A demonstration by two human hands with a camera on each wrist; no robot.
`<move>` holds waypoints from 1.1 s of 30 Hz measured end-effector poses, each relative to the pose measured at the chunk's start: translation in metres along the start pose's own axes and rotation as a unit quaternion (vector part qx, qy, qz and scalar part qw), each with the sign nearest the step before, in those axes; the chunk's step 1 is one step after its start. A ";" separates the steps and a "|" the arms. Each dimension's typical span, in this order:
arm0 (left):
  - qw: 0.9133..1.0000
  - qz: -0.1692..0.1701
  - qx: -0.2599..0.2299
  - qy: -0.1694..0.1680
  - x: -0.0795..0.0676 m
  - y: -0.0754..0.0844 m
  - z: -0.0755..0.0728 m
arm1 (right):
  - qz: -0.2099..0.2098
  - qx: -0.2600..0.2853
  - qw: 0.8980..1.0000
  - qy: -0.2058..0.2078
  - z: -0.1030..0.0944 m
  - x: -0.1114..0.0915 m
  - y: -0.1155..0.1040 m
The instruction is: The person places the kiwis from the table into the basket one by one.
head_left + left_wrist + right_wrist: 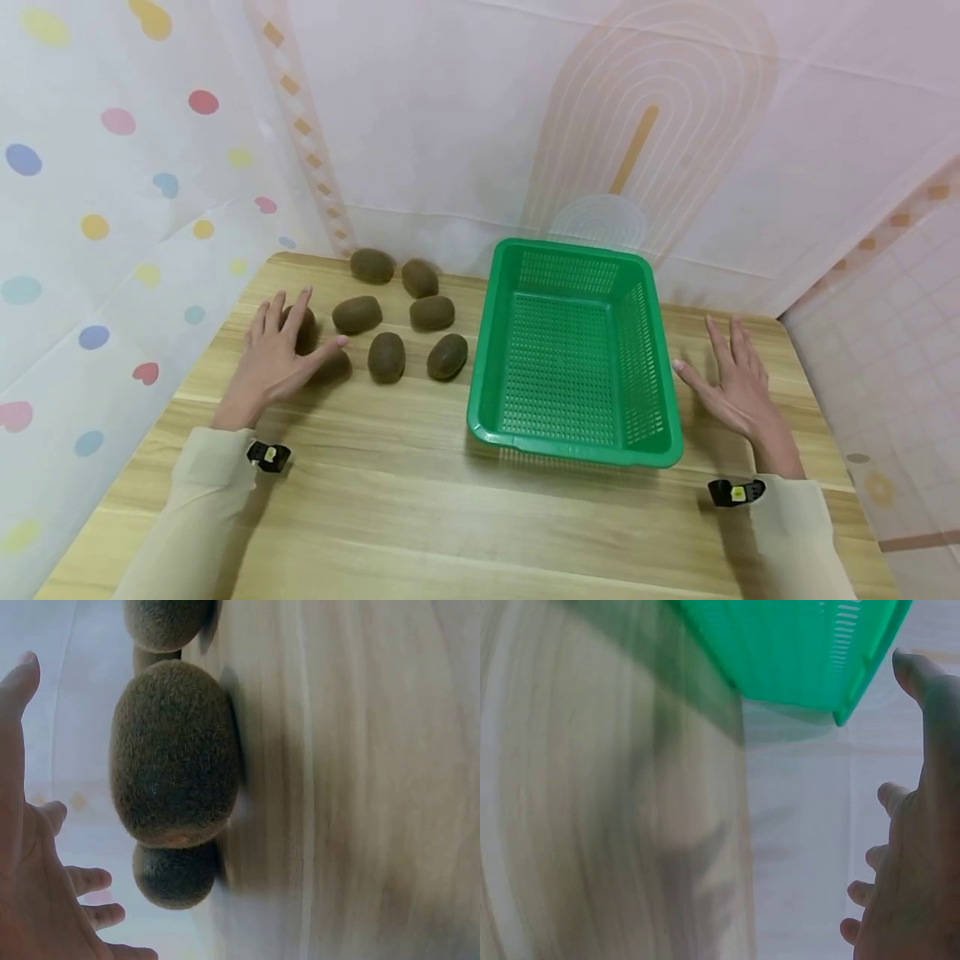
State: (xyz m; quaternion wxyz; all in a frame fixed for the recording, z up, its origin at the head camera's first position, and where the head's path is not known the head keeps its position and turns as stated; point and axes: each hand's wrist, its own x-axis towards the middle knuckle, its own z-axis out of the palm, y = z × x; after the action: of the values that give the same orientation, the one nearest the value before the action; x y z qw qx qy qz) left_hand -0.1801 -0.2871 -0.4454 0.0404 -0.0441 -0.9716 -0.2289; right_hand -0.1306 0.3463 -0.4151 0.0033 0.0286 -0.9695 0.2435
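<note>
Several brown kiwis lie on the left part of the table, among them one upright-looking kiwi (386, 358) and another (447, 357) nearest the basket. My left hand (273, 358) is spread above the leftmost two, partly hiding a kiwi (334, 367) under the thumb and one behind the fingers. In the left wrist view, a large fuzzy kiwi (174, 754) appears apart from the hand (37, 900). A green plastic basket (480, 392) with slotted walls stands right of the kiwis, nothing in it. Beside its right wall, my right hand (735, 392) hovers with fingers extended, holding nothing.
The wood-grain table (390, 517) ends at a patterned cloth backdrop (435, 125) close behind the kiwis and basket. More cloth hangs along the left and right sides. Each wrist wears a black strap (268, 457).
</note>
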 end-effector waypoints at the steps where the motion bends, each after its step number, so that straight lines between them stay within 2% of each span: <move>1: 1.000 -0.004 -0.009 0.001 0.001 -0.001 -0.001 | 0.000 0.009 1.000 -0.001 0.000 0.000 -0.001; 9: 0.997 -0.037 -0.065 -0.023 0.008 -0.013 -0.005 | -0.004 0.095 0.995 -0.024 0.001 0.002 -0.009; 15: 0.993 -0.055 -0.095 -0.032 0.012 -0.022 -0.007 | -0.020 0.176 0.983 -0.039 0.007 0.005 -0.016; 21: 0.993 -0.050 -0.105 -0.017 0.015 -0.028 -0.007 | -0.025 0.243 0.968 -0.053 0.010 0.008 -0.020; 27: 0.991 -0.061 -0.117 -0.018 0.015 -0.031 -0.007 | 0.001 0.268 0.962 -0.059 0.016 0.009 -0.021; 33: 0.988 -0.081 -0.133 -0.012 0.015 -0.032 -0.005 | 0.039 0.312 0.947 -0.070 0.021 0.007 -0.020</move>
State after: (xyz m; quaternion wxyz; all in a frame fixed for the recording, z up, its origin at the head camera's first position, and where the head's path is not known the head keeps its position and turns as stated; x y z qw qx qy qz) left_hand -0.1982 -0.3167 -0.4535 0.0039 0.0267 -0.9333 -0.3582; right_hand -0.1362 0.3183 -0.4237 -0.0831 0.0072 -0.8430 0.5313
